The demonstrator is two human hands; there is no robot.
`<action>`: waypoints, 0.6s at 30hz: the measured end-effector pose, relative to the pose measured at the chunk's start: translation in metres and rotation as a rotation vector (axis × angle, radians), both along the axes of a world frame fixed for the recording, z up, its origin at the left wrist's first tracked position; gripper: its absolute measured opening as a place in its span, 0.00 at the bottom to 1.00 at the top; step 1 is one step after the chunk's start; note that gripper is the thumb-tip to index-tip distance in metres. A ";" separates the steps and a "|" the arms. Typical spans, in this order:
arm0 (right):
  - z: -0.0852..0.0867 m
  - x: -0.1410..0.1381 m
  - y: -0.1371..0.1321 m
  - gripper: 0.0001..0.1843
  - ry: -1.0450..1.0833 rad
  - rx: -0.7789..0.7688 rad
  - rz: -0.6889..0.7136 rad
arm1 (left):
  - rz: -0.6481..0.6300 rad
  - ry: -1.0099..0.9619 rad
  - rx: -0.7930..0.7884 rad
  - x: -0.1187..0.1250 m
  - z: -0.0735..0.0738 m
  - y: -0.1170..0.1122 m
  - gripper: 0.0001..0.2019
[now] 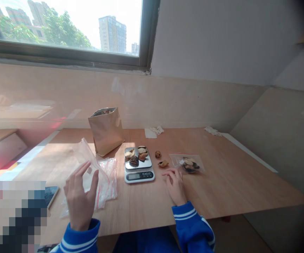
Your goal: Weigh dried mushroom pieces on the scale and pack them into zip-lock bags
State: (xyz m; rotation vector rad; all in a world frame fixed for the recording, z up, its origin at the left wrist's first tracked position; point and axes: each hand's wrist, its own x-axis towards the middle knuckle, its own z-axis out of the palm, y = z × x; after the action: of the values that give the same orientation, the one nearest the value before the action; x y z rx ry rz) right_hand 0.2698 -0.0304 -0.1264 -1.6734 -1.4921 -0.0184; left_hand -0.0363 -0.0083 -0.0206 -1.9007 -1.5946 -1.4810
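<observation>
My left hand (pixel 80 196) holds a clear zip bag (pixel 87 161) upright by its lower edge, thumb and fingers pinching the plastic. My right hand (pixel 174 185) lies on the wooden table (pixel 220 189) with its fingers loosely spread, holding nothing, just right of a small digital scale (pixel 138 165). Several nut shells (pixel 137 156) sit on the scale's steel plate. Two loose shells (pixel 161 160) lie on the table beyond my right hand. A filled clear zip bag (pixel 189 163) lies flat to their right.
A brown paper bag (pixel 106 130) stands open behind the scale. More empty zip bags (pixel 107 182) lie under the left hand. A phone (pixel 50 194) lies at the left. Crumpled tissues (pixel 156 131) and another scrap (pixel 212 131) rest at the back.
</observation>
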 end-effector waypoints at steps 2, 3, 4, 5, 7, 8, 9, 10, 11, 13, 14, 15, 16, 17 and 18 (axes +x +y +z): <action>0.000 0.000 0.000 0.15 0.005 -0.011 0.007 | 0.009 -0.036 0.069 0.002 0.017 -0.009 0.20; 0.000 0.000 0.000 0.15 0.008 -0.013 0.008 | 0.020 -0.054 0.100 0.003 0.026 -0.013 0.21; 0.000 0.000 0.000 0.15 0.010 -0.014 0.009 | 0.034 -0.069 0.127 0.004 0.034 -0.017 0.21; 0.000 0.000 0.000 0.15 0.013 -0.013 0.009 | 0.049 -0.083 0.151 0.004 0.042 -0.020 0.22; 0.000 -0.001 0.000 0.14 0.025 -0.004 0.007 | 0.073 -0.101 0.189 0.006 0.054 -0.023 0.20; 0.000 -0.001 0.000 0.14 0.035 0.004 0.008 | 0.085 -0.101 0.203 0.006 0.058 -0.023 0.19; 0.001 -0.001 0.000 0.14 0.048 0.014 0.010 | 0.097 -0.089 0.202 0.007 0.060 -0.022 0.17; 0.001 -0.001 0.000 0.14 0.065 0.026 0.015 | 0.108 -0.065 0.182 0.006 0.059 -0.019 0.14; 0.003 -0.002 0.002 0.14 0.087 0.039 0.026 | 0.117 -0.024 0.140 0.006 0.055 -0.016 0.11; 0.009 -0.002 0.007 0.14 0.151 0.065 0.049 | 0.133 0.082 0.006 0.003 0.038 -0.006 0.08; 0.014 -0.003 0.012 0.14 0.186 0.075 0.056 | 0.129 0.143 -0.079 0.002 0.026 0.000 0.08; 0.020 -0.003 0.019 0.15 0.216 0.082 0.063 | 0.147 0.176 -0.143 0.000 0.012 0.005 0.08; 0.028 -0.005 0.028 0.15 0.231 0.086 0.072 | 0.164 0.192 -0.212 -0.002 -0.004 0.010 0.08; 0.036 -0.006 0.038 0.15 0.227 0.084 0.081 | 0.163 0.214 -0.294 -0.003 -0.020 0.015 0.08; 0.044 -0.008 0.050 0.15 0.202 0.077 0.099 | 0.161 0.229 -0.363 -0.004 -0.035 0.019 0.09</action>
State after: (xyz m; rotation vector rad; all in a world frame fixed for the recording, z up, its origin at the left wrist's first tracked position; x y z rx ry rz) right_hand 0.2618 0.0201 -0.0820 -1.4918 -1.4020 0.1413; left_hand -0.0403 0.0102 -0.0558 -1.9778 -1.9494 -0.9197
